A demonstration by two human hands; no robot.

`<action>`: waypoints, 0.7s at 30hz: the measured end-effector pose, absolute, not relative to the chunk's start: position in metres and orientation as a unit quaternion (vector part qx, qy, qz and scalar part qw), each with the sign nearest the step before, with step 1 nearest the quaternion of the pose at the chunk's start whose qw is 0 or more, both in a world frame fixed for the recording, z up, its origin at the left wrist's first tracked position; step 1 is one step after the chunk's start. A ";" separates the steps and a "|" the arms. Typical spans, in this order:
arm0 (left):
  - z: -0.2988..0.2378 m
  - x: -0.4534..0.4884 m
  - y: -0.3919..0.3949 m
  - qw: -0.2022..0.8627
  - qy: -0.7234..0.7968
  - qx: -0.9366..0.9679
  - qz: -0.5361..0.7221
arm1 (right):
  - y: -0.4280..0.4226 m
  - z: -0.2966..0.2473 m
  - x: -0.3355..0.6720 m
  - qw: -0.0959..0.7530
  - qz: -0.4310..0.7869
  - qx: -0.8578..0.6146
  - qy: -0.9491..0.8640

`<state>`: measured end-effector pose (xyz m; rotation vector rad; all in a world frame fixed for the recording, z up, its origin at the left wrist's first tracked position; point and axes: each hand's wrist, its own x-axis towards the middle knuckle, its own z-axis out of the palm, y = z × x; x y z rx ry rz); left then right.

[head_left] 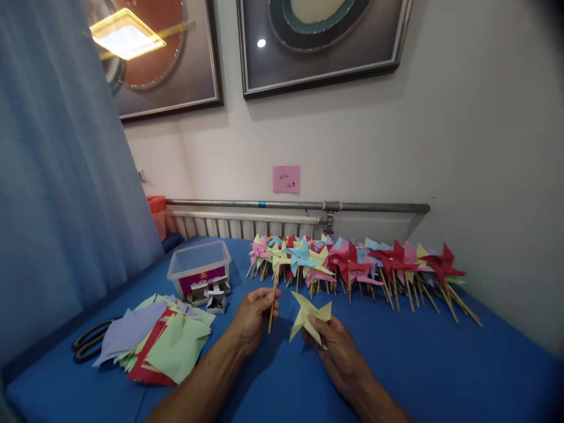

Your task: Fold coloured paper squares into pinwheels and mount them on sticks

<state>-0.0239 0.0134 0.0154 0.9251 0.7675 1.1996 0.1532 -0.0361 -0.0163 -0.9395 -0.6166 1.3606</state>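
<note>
My left hand (254, 317) is closed around a thin wooden stick (273, 305) held nearly upright over the blue table. My right hand (335, 346) pinches a folded yellow paper pinwheel head (308, 314) just right of the stick. The stick and the yellow paper are close but apart. Behind them a long row of finished paper pinwheels (352, 264) in red, pink, yellow and light blue lies on sticks.
A pile of coloured paper squares (154, 341) lies at the left, with black scissors (88, 343) beside it. A clear plastic box (199, 267) and small metal clips (211, 294) sit behind the pile. An orange basket (157, 214), radiator and pipe (299, 205) line the wall.
</note>
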 end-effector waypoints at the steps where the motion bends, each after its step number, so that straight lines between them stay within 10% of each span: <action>1: 0.015 -0.024 0.013 0.661 0.340 0.411 0.529 | -0.036 -0.016 0.153 0.637 0.595 -0.410 -0.269; 21: 0.011 -0.016 0.004 0.615 0.373 0.502 0.481 | -0.031 -0.011 0.167 0.661 0.590 -0.396 -0.242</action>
